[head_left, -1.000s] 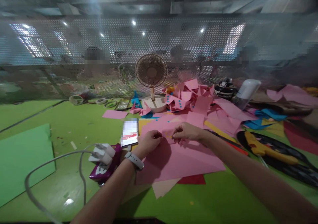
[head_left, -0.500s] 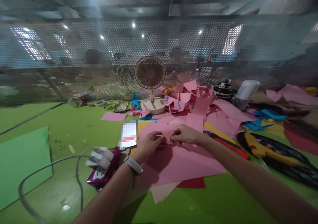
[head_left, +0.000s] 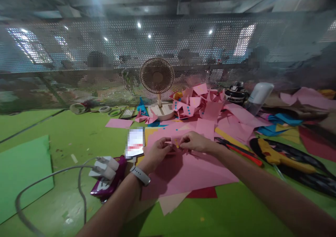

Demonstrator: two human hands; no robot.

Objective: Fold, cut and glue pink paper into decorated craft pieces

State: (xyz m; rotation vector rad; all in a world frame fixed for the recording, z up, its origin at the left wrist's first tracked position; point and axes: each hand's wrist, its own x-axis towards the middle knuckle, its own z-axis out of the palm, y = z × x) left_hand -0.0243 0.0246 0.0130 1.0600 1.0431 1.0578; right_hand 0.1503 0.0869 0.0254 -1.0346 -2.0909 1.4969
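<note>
Both hands meet over a stack of pink paper sheets (head_left: pixel 191 170) on the green table. My left hand (head_left: pixel 155 153), with a white watch at the wrist, pinches the left side of a small folded pink paper piece (head_left: pixel 175 141). Against the piece's right side, my right hand (head_left: pixel 194 141) has its fingers closed. A little yellow shows at the pinch point. The piece is mostly hidden by my fingers.
A heap of folded pink pieces (head_left: pixel 199 102) lies behind, beside a small desk fan (head_left: pixel 157 86). A phone (head_left: pixel 134 142) and a purple device with white chargers (head_left: pixel 107 172) sit left. A yellow glue gun (head_left: pixel 278 156), red-handled cutter (head_left: pixel 241 149) and coloured sheets lie right. A mesh screen stands behind.
The hands have stayed together on the small pink piece, with only slight finger shifts. The view has drifted a little.
</note>
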